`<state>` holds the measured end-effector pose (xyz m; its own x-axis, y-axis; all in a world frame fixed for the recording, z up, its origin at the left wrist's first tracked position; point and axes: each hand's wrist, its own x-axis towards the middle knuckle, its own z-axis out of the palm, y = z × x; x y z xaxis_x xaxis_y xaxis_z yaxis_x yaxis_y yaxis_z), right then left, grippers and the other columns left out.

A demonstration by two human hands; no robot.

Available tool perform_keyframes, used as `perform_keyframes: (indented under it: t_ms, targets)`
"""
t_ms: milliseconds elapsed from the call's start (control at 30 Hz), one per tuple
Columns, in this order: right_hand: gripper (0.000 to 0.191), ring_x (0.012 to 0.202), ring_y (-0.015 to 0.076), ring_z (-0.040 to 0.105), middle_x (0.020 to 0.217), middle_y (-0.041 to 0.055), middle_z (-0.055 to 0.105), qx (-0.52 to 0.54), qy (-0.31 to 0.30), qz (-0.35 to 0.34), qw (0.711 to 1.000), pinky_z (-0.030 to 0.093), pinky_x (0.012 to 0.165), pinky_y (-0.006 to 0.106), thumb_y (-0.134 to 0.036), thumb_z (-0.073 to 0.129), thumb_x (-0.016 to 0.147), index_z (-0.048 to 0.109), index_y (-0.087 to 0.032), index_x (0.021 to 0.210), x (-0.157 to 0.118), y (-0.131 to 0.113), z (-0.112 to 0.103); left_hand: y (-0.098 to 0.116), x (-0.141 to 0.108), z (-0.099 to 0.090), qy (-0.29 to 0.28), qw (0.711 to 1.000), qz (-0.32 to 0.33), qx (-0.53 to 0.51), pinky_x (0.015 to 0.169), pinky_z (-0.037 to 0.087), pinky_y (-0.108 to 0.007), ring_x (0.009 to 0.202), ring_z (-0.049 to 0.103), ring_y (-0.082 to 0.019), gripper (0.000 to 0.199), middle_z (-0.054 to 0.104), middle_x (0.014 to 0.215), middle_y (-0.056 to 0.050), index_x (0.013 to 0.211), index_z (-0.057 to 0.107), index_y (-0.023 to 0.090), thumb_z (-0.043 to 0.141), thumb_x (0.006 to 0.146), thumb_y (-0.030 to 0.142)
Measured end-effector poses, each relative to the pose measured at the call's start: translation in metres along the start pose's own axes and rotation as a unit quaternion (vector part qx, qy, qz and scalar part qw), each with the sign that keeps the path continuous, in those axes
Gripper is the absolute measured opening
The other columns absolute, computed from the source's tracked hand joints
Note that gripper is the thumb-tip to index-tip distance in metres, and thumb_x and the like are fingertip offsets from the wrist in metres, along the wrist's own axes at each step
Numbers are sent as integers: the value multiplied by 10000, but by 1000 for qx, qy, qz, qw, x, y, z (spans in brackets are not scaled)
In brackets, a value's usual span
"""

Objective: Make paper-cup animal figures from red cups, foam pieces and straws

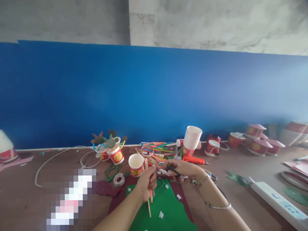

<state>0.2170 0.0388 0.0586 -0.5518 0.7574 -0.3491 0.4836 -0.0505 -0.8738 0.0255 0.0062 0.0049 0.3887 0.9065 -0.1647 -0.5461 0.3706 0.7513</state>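
Above a green sheet (158,205), my left hand (147,182) is closed around several thin sticks (149,208), light wood and orange-pink, whose ends poke out above and below the fist. My right hand (179,168) grips black-handled scissors (172,170); their blades point left toward the top of the left hand. A small pink piece shows at the left fingertips, near the blades. Just behind the left hand stands an open red and white paper cup (136,164). Small white paper bits (161,214) lie on the green sheet.
Colourful sticks (156,149) lie behind the hands. A tall cup stack (192,139) and orange cutter (193,159) are right of them. Decorated cups (115,154) and a tape roll (118,179) stand left. At right are a power strip (276,199) and pink-topped cups (261,146).
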Motion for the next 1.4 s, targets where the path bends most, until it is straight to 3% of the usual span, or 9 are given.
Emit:
perform_keyframes:
  t_ms: [400, 900, 1400]
  targets:
    - [366, 391, 43, 451, 578, -59, 590, -10, 2, 7, 1000, 286, 333, 132, -420, 619, 727, 517, -182, 986, -1, -2, 2, -1, 3, -4, -6, 1000, -11, -15, 341, 24, -176, 316, 88, -8, 429, 273, 362, 129, 865, 582, 118, 720, 627, 446]
    - [244, 398, 50, 453, 521, -66, 550, -25, 29, 18, 999, 261, 344, 132, -374, 614, 716, 551, -190, 863, -5, -7, 2, 4, 5, -7, -27, 993, -69, -97, 339, 40, -148, 334, 103, -1, 191, 298, 426, 94, 776, 603, 80, 551, 770, 264]
    - [272, 374, 48, 466, 524, -71, 560, -52, 11, 26, 998, 272, 344, 132, -391, 605, 724, 556, -189, 899, -4, -9, 4, 5, 5, -8, -25, 994, -65, -82, 333, 38, -140, 329, 91, 3, 208, 259, 433, 108, 791, 576, 98, 574, 799, 306]
